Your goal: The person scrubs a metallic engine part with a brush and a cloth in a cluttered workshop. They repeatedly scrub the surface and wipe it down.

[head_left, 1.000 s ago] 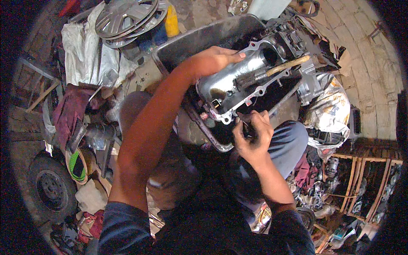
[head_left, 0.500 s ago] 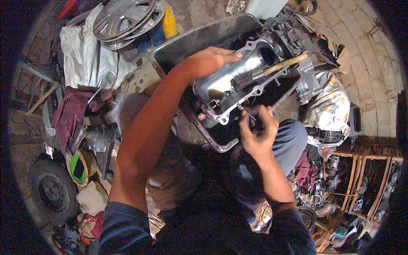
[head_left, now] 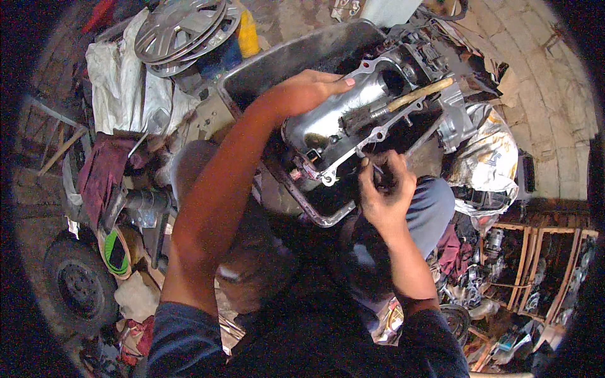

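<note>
A silvery metal housing (head_left: 320, 116) with a bolt-hole flange lies tilted over a dark rectangular tub (head_left: 252, 83). My left hand (head_left: 309, 90) is closed over the far left side of the housing, thumb along its curved surface. Below the flange's near edge, my right hand (head_left: 386, 189) is curled, thumb and fingers bent close together at the rim. Whatever sits in those fingers is too small and dark to make out. Across the housing's open side rests a brush (head_left: 419, 94) with a pale wooden handle, its bristles toward the left.
Stacked wheel covers (head_left: 183, 31) and a yellow container (head_left: 248, 34) stand beyond the tub. A tyre (head_left: 79, 285) lies at left, near a maroon cloth (head_left: 108, 170). On the right are a white sack (head_left: 488, 157) and a wooden rack (head_left: 523, 271) with metal parts.
The tub and housing sit slightly further left in the picture. My right hand's fingers have shifted a little at the flange; my left hand keeps its hold.
</note>
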The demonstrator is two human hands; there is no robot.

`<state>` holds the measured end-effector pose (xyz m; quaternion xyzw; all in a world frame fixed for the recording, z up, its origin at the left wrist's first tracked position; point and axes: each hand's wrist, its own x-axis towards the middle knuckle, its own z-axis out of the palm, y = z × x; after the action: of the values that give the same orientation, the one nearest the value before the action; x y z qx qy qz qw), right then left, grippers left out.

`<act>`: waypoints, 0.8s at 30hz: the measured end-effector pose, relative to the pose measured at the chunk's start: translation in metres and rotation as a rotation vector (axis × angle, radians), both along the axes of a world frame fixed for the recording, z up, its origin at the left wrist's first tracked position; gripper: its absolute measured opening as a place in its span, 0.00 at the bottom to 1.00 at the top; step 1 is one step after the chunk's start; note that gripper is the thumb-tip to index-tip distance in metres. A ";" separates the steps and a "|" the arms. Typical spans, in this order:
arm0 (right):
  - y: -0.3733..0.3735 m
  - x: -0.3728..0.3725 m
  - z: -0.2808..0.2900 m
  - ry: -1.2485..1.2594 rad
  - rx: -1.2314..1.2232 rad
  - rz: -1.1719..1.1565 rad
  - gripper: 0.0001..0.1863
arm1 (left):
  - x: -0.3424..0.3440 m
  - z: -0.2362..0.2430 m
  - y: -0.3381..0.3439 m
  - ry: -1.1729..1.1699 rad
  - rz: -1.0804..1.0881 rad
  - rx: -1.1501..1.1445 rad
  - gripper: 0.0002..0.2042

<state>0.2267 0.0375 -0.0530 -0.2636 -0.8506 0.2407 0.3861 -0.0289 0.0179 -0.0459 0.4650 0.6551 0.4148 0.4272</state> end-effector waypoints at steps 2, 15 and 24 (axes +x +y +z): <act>0.002 -0.001 0.002 0.024 -0.158 -0.044 0.06 | 0.000 -0.003 0.000 -0.035 -0.015 0.021 0.30; -0.011 -0.007 0.013 0.012 -0.209 0.013 0.08 | 0.000 -0.004 -0.001 0.030 0.003 0.062 0.30; -0.008 -0.007 0.012 0.057 -0.259 0.038 0.08 | 0.005 0.001 -0.006 -0.124 -0.001 0.002 0.29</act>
<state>0.2201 0.0292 -0.0414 -0.2882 -0.8058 0.3633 0.3683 -0.0242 0.0121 -0.0445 0.4389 0.6268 0.4433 0.4668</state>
